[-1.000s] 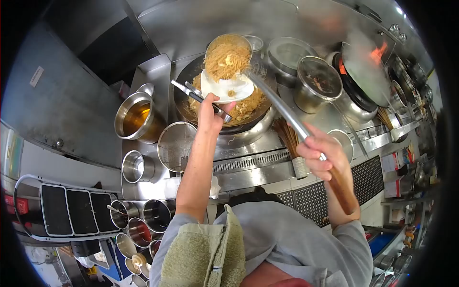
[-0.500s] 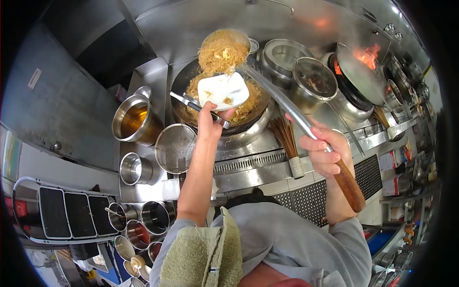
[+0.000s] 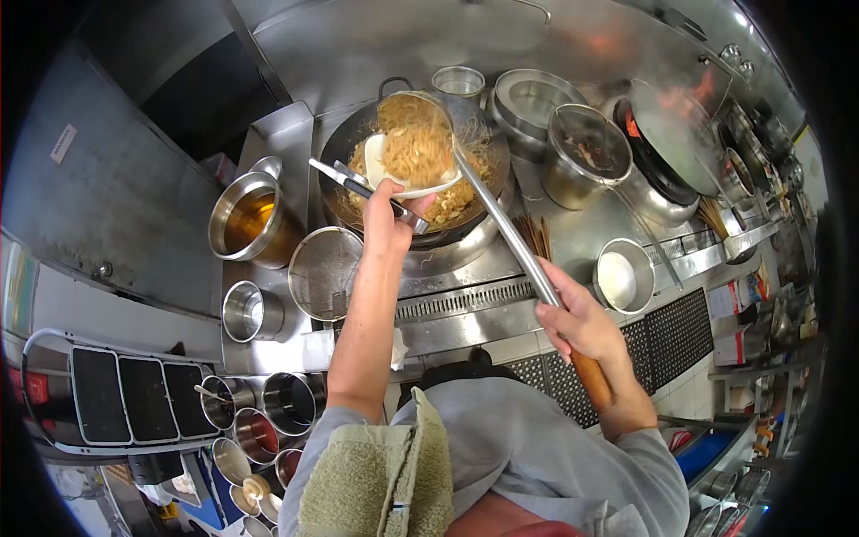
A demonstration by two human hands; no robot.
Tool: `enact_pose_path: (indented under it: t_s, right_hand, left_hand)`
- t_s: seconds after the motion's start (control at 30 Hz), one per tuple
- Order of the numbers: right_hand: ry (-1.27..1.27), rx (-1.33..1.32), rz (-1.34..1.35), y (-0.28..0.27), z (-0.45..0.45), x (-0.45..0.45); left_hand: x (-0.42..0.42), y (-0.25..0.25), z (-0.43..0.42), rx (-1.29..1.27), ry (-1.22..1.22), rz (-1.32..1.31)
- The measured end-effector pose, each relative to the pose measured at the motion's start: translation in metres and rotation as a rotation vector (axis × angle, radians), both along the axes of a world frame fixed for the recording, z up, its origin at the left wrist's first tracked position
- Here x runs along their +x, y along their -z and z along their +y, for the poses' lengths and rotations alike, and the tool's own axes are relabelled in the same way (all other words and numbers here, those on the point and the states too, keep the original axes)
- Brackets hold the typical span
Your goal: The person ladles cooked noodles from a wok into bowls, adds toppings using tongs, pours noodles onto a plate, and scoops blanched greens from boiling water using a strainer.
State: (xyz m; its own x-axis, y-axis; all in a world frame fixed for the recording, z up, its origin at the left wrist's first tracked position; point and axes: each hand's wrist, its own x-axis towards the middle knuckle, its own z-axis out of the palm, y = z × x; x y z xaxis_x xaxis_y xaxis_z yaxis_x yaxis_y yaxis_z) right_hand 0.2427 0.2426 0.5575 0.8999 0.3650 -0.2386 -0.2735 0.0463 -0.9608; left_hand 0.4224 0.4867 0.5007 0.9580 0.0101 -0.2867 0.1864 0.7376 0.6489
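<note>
The left hand is holding a white bowl by its near edge, and tongs are lying crosswise in the same grasp, their silver ends pointing left. The right hand is closing around the handle of a ladle, near where metal meets wood; the wooden end is running back beneath the wrist.

The ladle's head is hanging over the bowl, tilted toward it, and noodles are filling the space from the head down into the bowl. More noodles are lying below in the wok, which is sitting on its burner straight ahead.

To the left of the wok, a pot is holding amber liquid, a round strainer is resting nearer the person, and a small empty-looking can is standing just beside it. To the right, a brush is showing behind the ladle's handle, and a tall bucket is standing farther back. Beyond it, flames are rising behind a second wok. A green towel is draping near the left sleeve.
</note>
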Motion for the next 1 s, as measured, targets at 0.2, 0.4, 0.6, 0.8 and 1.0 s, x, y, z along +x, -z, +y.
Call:
enact_pose_path:
  t_s: [0.2,0.4,0.6,0.8,1.0]
  right_hand:
    - [0.014,-0.050,-0.032,-0.005,-0.001,-0.005]
    - [-0.009,-0.042,-0.015,-0.016,-0.007,-0.010]
    - [0.031,-0.061,-0.043,-0.016,-0.007,-0.011]
    - [0.077,-0.079,-0.065,-0.015,-0.007,-0.007]
    - [0.125,0.468,0.144,-0.007,-0.014,0.004]
  left_hand:
    - [-0.003,0.001,-0.002,-0.051,-0.011,-0.006]
    - [0.001,0.013,-0.002,-0.075,0.003,-0.045]
    - [-0.002,0.015,-0.001,-0.063,0.028,-0.030]
    - [-0.005,0.017,0.001,-0.081,0.059,-0.055]
    - [-0.008,0.009,-0.002,-0.039,0.036,-0.037]
